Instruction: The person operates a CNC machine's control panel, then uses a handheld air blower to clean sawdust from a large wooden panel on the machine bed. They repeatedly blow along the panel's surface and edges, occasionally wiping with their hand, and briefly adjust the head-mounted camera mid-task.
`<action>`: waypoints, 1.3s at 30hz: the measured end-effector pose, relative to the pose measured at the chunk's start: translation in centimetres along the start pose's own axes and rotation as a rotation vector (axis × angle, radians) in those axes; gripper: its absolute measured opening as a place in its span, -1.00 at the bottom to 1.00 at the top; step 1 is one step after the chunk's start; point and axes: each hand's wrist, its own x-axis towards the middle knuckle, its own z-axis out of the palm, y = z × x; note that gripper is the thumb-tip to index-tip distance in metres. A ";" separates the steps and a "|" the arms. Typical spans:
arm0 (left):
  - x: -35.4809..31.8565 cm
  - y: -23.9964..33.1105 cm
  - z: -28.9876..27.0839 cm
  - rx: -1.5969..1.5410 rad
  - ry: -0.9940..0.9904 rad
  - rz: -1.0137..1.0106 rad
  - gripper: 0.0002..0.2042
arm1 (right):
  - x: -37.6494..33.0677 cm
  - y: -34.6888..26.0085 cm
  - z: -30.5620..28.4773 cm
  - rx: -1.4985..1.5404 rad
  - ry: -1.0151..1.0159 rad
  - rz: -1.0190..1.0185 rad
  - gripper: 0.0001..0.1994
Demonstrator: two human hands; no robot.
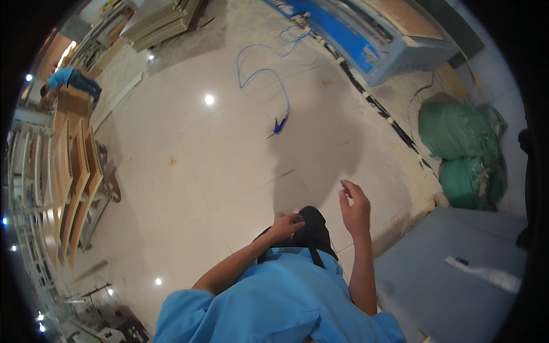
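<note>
Both of my hands hang in front of my body above the tiled floor. My left hand point(286, 227) is near my waist, beside my dark trousers point(313, 226), its fingers loosely bent with a small gap to the thumb; nothing shows in it. My right hand point(355, 208) is raised farther right, thumb and fingers apart, holding nothing. Ahead of me on the floor lies a blue air blow gun point(278, 126), joined to a thin blue hose point(258, 71). Neither hand touches it.
Green sacks point(460, 131) and a blue-grey machine point(394, 54) stand at the right. A grey table point(452, 286) is close by my right arm. Curved brown panels point(80, 177) are racked at the left; stacked boards point(157, 23) lie farther off. Another person point(68, 79) bends over at far left.
</note>
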 end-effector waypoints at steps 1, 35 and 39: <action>0.8 0.9 -1.1 0.000 -0.022 -0.008 -0.65 | 2.7 1.3 2.7 0.036 -0.075 0.015 -0.70; 46.1 1.3 -21.2 0.078 -0.047 0.133 -0.68 | 55.0 37.8 50.2 0.025 -0.537 0.687 -0.48; 43.9 6.5 -23.3 0.125 -0.256 -0.199 -0.65 | 62.7 30.9 33.7 1.087 -0.269 1.227 -0.74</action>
